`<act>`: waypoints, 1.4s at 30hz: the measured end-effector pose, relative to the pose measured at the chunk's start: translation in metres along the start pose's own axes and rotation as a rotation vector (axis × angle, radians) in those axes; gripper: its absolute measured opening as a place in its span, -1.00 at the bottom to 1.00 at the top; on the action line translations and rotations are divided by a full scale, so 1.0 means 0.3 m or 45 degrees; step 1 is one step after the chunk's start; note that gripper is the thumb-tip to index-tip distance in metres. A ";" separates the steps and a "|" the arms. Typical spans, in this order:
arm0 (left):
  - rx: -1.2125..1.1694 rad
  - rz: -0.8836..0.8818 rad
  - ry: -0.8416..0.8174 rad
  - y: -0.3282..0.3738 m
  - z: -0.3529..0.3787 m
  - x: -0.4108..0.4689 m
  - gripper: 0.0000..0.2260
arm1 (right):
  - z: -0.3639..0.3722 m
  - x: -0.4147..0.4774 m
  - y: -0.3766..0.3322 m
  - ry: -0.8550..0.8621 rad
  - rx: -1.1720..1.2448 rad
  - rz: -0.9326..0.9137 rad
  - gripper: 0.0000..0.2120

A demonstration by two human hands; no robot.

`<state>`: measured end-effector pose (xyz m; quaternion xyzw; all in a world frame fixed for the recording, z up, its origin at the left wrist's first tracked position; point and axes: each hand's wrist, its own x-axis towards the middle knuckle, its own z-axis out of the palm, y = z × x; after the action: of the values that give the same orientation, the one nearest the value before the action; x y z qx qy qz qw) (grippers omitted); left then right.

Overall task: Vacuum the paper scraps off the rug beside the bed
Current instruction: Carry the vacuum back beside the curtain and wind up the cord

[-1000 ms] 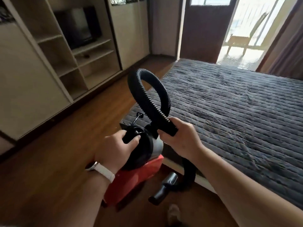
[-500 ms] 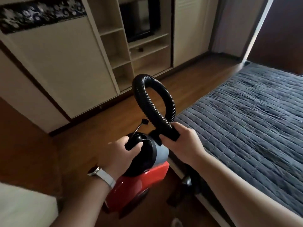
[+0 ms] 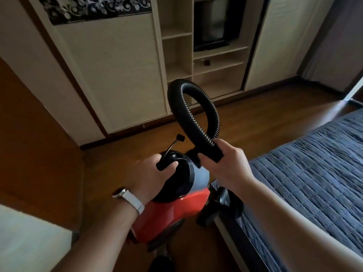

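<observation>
A small red and black vacuum cleaner (image 3: pixel 172 211) hangs in front of me above the wooden floor. My left hand (image 3: pixel 149 175) grips the black handle on top of it. Its black ribbed hose (image 3: pixel 182 107) loops upward, and my right hand (image 3: pixel 225 165) holds the hose near its rigid end. The hose runs on down behind my right forearm to a black nozzle (image 3: pixel 220 209) beside the bed frame. The bed (image 3: pixel 314 173), under a dark blue quilt, lies at the right. No rug or paper scraps are in view.
A cream wardrobe (image 3: pixel 117 75) with open shelves and a television (image 3: pixel 214 26) lines the far wall. Brown wooden floor (image 3: pixel 255 122) runs between wardrobe and bed. A pale surface (image 3: pixel 29 242) sits at the bottom left.
My view has swung left, away from the bright doorway and towards the wardrobe. Both hands keep the same hold on the vacuum cleaner and hose.
</observation>
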<state>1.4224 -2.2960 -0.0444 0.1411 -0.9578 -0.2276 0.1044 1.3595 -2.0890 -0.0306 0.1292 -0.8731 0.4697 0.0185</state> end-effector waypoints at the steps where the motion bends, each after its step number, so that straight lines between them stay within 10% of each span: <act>1: -0.020 -0.007 -0.003 -0.019 0.007 0.061 -0.53 | 0.029 0.056 0.002 0.003 0.004 -0.002 -0.79; 21: -0.160 0.356 -0.090 -0.272 0.165 1.370 -0.58 | 0.385 1.164 0.013 0.224 0.105 0.168 -0.80; 32: -0.104 0.186 -0.271 0.005 0.428 2.021 -0.61 | 0.277 1.863 0.321 0.210 0.102 0.152 -0.87; 42: -0.241 0.502 -0.278 0.379 0.608 2.502 -0.58 | -0.008 2.235 0.528 0.420 0.060 0.148 -0.80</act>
<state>0.6447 -2.3628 -0.0490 -0.0844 -0.9468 -0.3056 0.0555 0.6730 -2.1433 -0.0553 0.0000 -0.8529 0.5053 0.1313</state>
